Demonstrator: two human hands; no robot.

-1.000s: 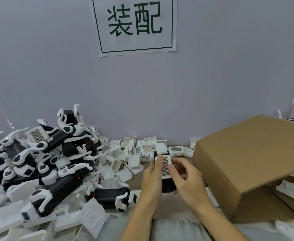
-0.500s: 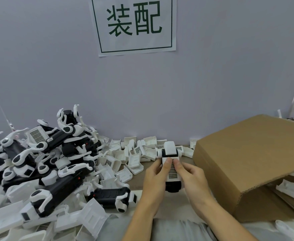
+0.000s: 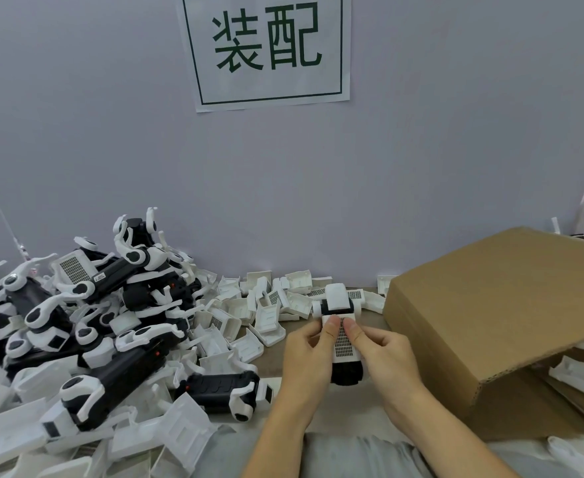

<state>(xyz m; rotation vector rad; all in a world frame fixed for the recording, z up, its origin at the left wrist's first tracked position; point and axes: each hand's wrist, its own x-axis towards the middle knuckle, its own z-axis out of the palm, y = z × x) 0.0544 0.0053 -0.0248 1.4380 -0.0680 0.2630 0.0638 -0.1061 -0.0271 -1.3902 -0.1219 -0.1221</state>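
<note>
Grey wall (image 3: 421, 150) fills the upper view, with a white paper sign (image 3: 266, 50) fixed near its top middle, bearing two green characters in a green frame. Below it runs the tabletop (image 3: 349, 414). At far left a heap of black-and-white units (image 3: 87, 322) is stacked against the wall, white curved arms sticking out at all angles. At the heap's near right edge one black unit (image 3: 221, 391) lies on its side by itself, just left of the left wrist. Behind it, along the foot of the wall, loose white shells (image 3: 266, 312) are scattered from the heap across to the box, some showing dotted grille faces.

The left hand (image 3: 306, 360) grips the held unit (image 3: 347, 372) from its left side, fingers curled round the body and thumb on top. This unit sits between both hands, its long axis pointing away toward the wall. Its black near end shows between the palms, and a white cap end pokes out beyond the thumbs. Whether it rests on the tabletop I cannot tell. A white grille cover (image 3: 344, 343) lies on its upper face, and both thumbs press side by side on the cover's far end. The right hand (image 3: 387, 357) clasps the same unit from the right, fingers wrapped beneath it.

Just right of the hands a cardboard box (image 3: 490, 322) lies tipped on its side, its opening facing the near right. White parts (image 3: 580, 381) lie inside it, under the flap.
</note>
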